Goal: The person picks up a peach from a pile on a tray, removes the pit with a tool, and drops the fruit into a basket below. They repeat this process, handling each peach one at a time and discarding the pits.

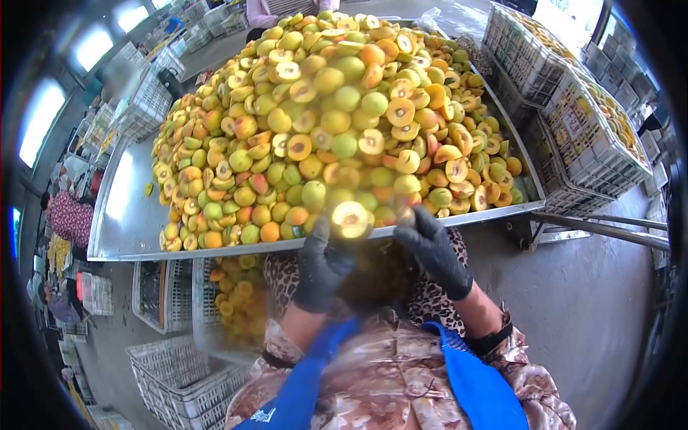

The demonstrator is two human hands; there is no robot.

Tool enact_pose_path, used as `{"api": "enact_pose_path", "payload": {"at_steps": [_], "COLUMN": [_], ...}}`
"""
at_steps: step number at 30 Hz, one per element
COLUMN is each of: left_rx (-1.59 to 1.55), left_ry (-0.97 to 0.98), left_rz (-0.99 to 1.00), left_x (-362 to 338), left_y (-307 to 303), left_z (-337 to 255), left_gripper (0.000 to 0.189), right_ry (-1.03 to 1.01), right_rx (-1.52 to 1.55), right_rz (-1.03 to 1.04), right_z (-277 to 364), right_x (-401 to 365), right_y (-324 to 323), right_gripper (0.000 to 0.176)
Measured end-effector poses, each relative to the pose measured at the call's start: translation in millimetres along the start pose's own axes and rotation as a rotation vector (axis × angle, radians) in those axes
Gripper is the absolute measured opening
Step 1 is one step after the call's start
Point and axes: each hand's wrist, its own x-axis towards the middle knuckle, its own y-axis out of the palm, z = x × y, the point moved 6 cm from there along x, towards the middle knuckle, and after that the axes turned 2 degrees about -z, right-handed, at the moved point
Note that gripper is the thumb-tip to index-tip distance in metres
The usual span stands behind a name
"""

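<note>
A heap of yellow-green and orange halved stone fruits [272, 154], like apricots or yellow peaches, covers the metal tray table [122, 208] before me. My left hand [321, 266], in a dark glove, is closed at the tray's near edge. At its fingertips is a fruit half [350, 219], cut face up with a brown centre. My right hand [435, 252], gloved too, has thumb and fingers pinched together beside the edge. Whatever sits between them is blurred and hard to make out. A smear on the lens hazes the middle of the view.
White plastic crates [573, 129] filled with fruit stand stacked on the right. Below the tray at left is a crate of fruit halves [240, 297], with more crates [179, 376] nearer me. A person in pink [272, 11] sits beyond the heap. Metal bars [609, 228] project at right.
</note>
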Motion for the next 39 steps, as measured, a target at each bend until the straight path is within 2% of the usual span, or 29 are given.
{"api": "enact_pose_path", "payload": {"at_steps": [1, 3, 4, 5, 7, 9, 11, 17, 21, 24, 28, 31, 33, 35, 36, 39], "left_rx": [0.011, 0.023, 0.335, 0.296, 0.221, 0.606, 0.756, 0.451, 0.671, 0.742, 0.957, 0.813, 0.598, 0.315, 0.333, 0.384], "left_ry": [-0.012, -0.05, 0.078, 0.067, 0.056, 0.224, 0.289, 0.224, 0.351, 0.439, 0.587, 0.571, 0.523, 0.376, 0.347, 0.293], "left_rz": [0.003, 0.027, 0.116, 0.136, 0.174, 0.168, 0.142, 0.163, 0.155, 0.15, 0.132, 0.124, 0.097, 0.017, 0.006, 0.02], "left_x": [-2, -7, -12, -13, -11, -15, -14, -20, -29, -30, -26, -28, -29, -26, -27, -22], "left_y": [4, 24, 35, 35, 36, 38, 38, 62, 77, 81, 76, 91, 103, 100, 99, 102], "left_z": [3, 10, 7, 11, 15, 8, 6, -2, -14, -17, -17, -19, -18, -9, -7, -10], "left_gripper": [0.046, 0.046, 0.044, 0.044, 0.042, 0.042, 0.043, 0.043, 0.042, 0.039, 0.036, 0.033, 0.032, 0.035, 0.035, 0.038], "right_ry": [0.078, 0.108, 0.107, 0.107, 0.069, 0.018, -0.021, -0.262, -0.351, -0.367, -0.501, -0.601, -0.564, -0.474, -0.416, -0.46], "right_rx": [0.221, 0.171, 0.158, 0.146, 0.074, -0.004, -0.091, -0.286, -0.337, -0.375, -0.482, -0.571, -0.528, -0.418, -0.345, -0.22], "right_rz": [0.118, 0.164, 0.189, 0.218, 0.179, 0.129, 0.092, -0.005, -0.047, -0.011, 0.031, 0.106, 0.136, 0.162, 0.175, 0.193], "right_z": [-5, -17, -18, -20, -23, -19, -22, -11, -5, 1, 3, 13, 7, 0, -4, 4], "right_x": [-14, -26, -29, -32, -32, -31, -27, -27, -30, -29, -33, -35, -36, -37, -38, -42], "right_y": [15, 26, 28, 29, 24, 24, 26, 39, 44, 46, 50, 50, 47, 44, 43, 46], "right_gripper": [0.017, 0.02, 0.021, 0.021, 0.021, 0.021, 0.021, 0.029, 0.035, 0.038, 0.042, 0.045, 0.045, 0.043, 0.041, 0.047]}}
